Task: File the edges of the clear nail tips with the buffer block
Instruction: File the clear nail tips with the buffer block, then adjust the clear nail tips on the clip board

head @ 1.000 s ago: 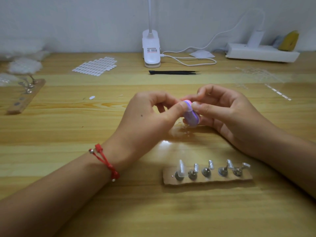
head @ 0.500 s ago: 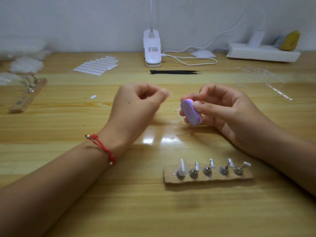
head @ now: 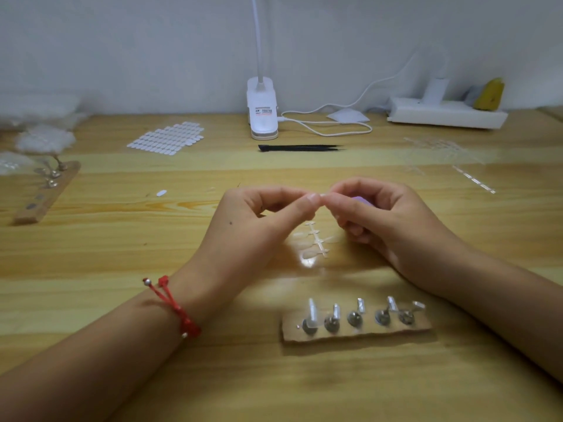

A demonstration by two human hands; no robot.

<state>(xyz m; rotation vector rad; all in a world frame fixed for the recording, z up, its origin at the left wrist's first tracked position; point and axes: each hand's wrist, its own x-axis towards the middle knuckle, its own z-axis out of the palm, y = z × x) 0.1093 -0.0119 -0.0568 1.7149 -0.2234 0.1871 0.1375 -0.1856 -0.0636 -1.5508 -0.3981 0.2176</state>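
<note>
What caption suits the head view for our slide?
The left hand and right hand meet at the fingertips above a strip of nail tips; the right holds a purple buffer.

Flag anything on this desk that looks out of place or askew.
One small white oval tab lies alone on the wood, apart from the sheet of tabs farther back. On the cardboard strip, the clear nail tips lean at different angles, the rightmost nearly flat. Nothing looks spilled or broken.

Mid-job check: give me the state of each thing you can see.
buffer block: tucked in right hand, mostly hidden
left hand: fingertips pinched at right hand's fingertips, contents unclear
clear nail tips: strip lying flat on table, not held
stand board: lying flat, not held
tweezers: lying flat, closed
</note>
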